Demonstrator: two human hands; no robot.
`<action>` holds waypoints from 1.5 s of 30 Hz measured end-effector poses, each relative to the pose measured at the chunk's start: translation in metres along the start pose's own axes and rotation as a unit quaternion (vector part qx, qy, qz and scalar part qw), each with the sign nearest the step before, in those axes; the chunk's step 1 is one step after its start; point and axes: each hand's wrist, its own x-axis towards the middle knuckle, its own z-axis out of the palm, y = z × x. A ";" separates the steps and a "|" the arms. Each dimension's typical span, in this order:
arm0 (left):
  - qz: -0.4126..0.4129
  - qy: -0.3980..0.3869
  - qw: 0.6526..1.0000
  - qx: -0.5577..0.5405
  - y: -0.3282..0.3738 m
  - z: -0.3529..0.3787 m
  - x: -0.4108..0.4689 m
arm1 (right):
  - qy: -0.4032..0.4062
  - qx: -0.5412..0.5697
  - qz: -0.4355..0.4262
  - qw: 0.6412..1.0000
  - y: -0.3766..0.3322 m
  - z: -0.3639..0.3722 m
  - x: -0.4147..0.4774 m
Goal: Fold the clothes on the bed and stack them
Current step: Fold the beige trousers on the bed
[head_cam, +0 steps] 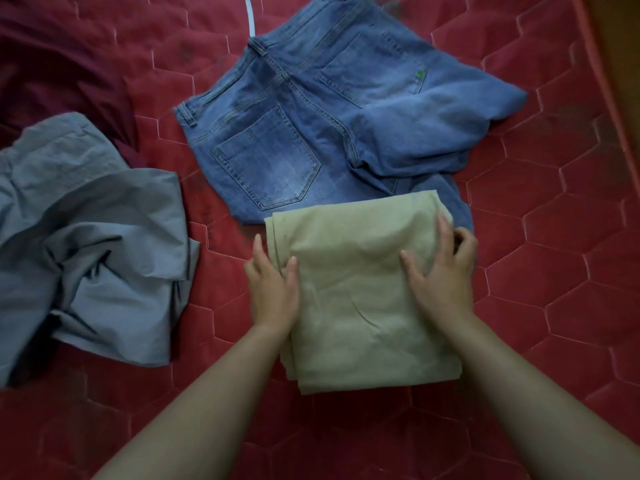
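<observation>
A folded beige garment point(363, 299) lies on the red quilted bed point(554, 237), and its far edge overlaps the blue jeans point(311, 116). The jeans lie spread out behind it with their back pockets up. My left hand point(273, 289) rests on the beige garment's left edge, thumb on top of the cloth and fingers straight along the side. On its right side, my right hand point(443, 271) has the thumb on the cloth and the fingers curled round the far right edge. A crumpled grey-blue garment point(93, 237) lies to the left.
A dark maroon cloth point(59, 64) lies at the back left, partly under the grey-blue garment. A white strap point(250, 15) shows behind the jeans. The bed's right edge point(602, 81) runs along the right side of the view. Bare red quilt lies in front of me.
</observation>
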 end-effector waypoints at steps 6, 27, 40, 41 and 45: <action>-0.024 -0.023 0.999 -0.033 0.000 0.021 -0.018 | -0.015 0.099 0.081 0.992 0.013 0.016 -0.022; 0.042 0.061 0.997 0.038 0.024 0.010 -0.068 | -0.016 0.087 0.065 0.994 0.025 0.000 -0.067; 0.120 -0.017 0.987 -0.109 0.158 0.110 -0.170 | 0.049 0.057 0.021 0.997 0.154 -0.170 -0.030; 0.123 -0.030 0.984 -0.122 0.167 0.127 -0.177 | 0.050 0.048 0.022 0.997 0.173 -0.180 -0.024; 0.106 -0.059 0.983 -0.138 0.180 0.197 -0.196 | 0.054 0.032 0.012 0.998 0.239 -0.201 -0.004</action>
